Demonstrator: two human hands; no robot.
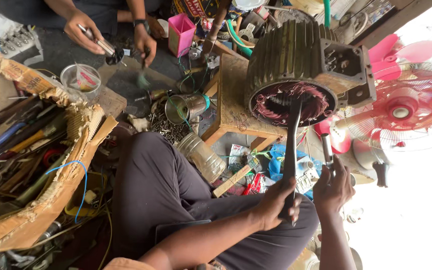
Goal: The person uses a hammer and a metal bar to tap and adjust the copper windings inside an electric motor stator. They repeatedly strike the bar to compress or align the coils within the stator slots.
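Nearest, left hand [276,202] clenched around a long dark bar [291,150] reaching up into the coppery windings of the ribbed motor stator [296,65] on the low wooden stool [231,100], right hand [332,190] just beside, gripping a short metal rod [327,149], pink fan [401,110] beyond.

A: What can't you make out?
B: Long dark bar [291,150], lower end hidden in left hand [277,202]. Right hand [332,190]: only a short metal rod tip [327,150] shows, rest covered by fingers.
A: Elsewhere?
B: Co-worker's hands [83,31], body cut off at top edge. Pink fan [401,112] washed out by glare. Torn cardboard box [51,195] contents too jumbled to ID.
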